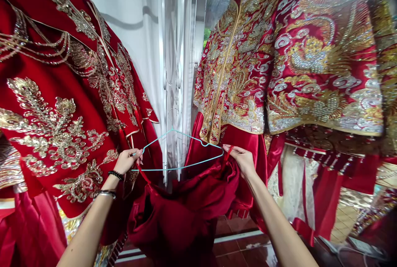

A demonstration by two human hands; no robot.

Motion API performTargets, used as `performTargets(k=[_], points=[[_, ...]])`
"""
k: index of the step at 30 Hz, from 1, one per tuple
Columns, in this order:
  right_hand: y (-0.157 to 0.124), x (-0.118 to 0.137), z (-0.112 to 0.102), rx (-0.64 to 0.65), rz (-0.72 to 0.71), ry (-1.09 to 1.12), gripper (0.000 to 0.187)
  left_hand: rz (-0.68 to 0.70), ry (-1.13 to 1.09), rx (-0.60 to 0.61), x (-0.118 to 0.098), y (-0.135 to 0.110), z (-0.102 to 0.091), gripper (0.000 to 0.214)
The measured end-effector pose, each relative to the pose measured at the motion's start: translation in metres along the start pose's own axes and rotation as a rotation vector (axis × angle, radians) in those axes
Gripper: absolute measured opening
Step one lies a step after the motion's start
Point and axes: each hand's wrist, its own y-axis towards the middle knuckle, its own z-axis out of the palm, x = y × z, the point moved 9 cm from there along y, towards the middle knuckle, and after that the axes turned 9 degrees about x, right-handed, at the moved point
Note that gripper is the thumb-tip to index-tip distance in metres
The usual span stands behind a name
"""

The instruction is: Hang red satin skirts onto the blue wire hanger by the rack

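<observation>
A light-blue wire hanger (171, 130) with a silver hook hangs in front of the white frame. Below it droops a dark red satin garment, seemingly a skirt (182, 213), with thin red ribbon loops at both sides of its waist. My left hand (127, 160), wearing a dark bead bracelet and a silver bangle, is closed at the hanger's left end on one ribbon loop (144, 174). At the right end, my right hand (242, 158) pinches the other ribbon loop (227, 156) close to the hanger's corner. Folds hide the garment's lower part.
Red jackets with gold beading (62, 134) hang on the left. Gold and silver embroidered jackets (229, 60) crowd the right. A white metal frame (162, 72) and white curtain (130, 2) stand between. A white power strip (366, 247) with cables lies at lower right.
</observation>
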Motion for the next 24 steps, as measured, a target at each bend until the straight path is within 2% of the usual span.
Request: performTargets(k=[6,12,18,24], points=[[0.006,0.008,-0.002,-0.017,-0.018,0.015,0.033,0.011,0.029,-0.019,-0.001,0.001,0.001,0.036],[0.012,0.018,0.012,0.132,-0.004,-0.092,0.032,0.010,0.053,-0.033,-0.003,0.000,-0.002,0.034],[0.010,0.019,0.007,0.212,0.053,-0.134,0.033,0.011,0.048,-0.016,0.000,0.001,-0.002,0.038],[0.009,0.022,0.009,0.231,0.033,-0.202,0.037,0.010,0.089,-0.005,0.005,0.005,0.003,0.039]])
